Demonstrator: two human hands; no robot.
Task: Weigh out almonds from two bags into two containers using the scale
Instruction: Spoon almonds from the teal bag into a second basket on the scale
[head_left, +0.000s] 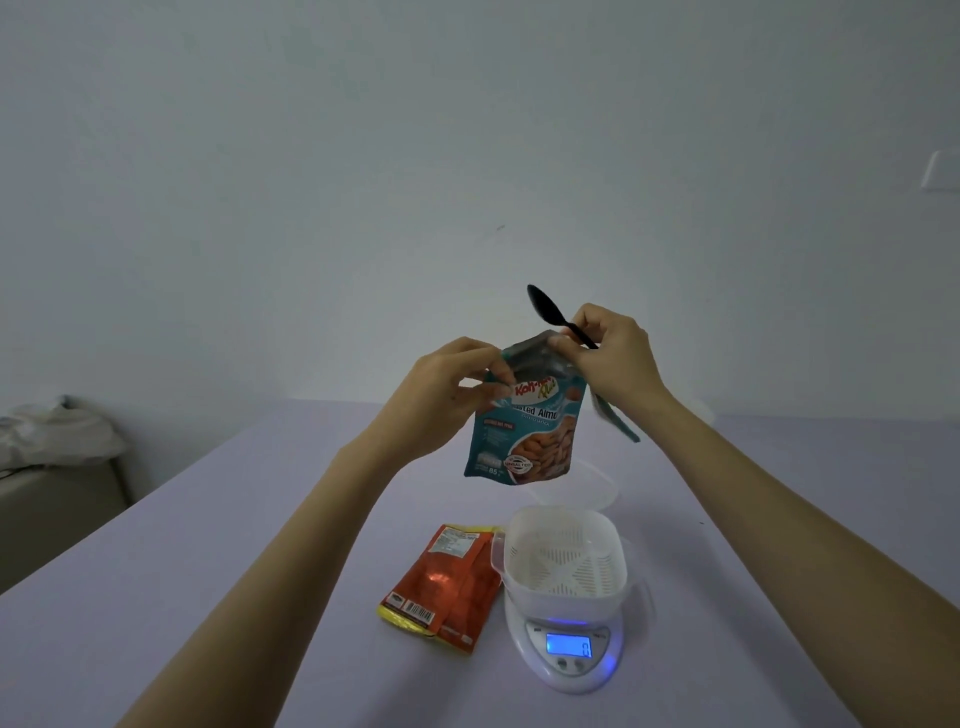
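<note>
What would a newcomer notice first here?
A teal foil almond bag is held up mid-frame, its top pinched by the left hand and right hand, which also grips a black plastic spoon. Below, a white digital scale glows blue, reading 0 under a white slotted basket, beside an orange foil bag.

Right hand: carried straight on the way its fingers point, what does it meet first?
Likely the left hand, just across the open mouth of the teal foil almond bag both pinch; depth unclear.

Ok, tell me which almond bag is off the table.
The teal bag, pinched at its opened top by the left hand and right hand. The orange bag lies flat beside the scale.
</note>
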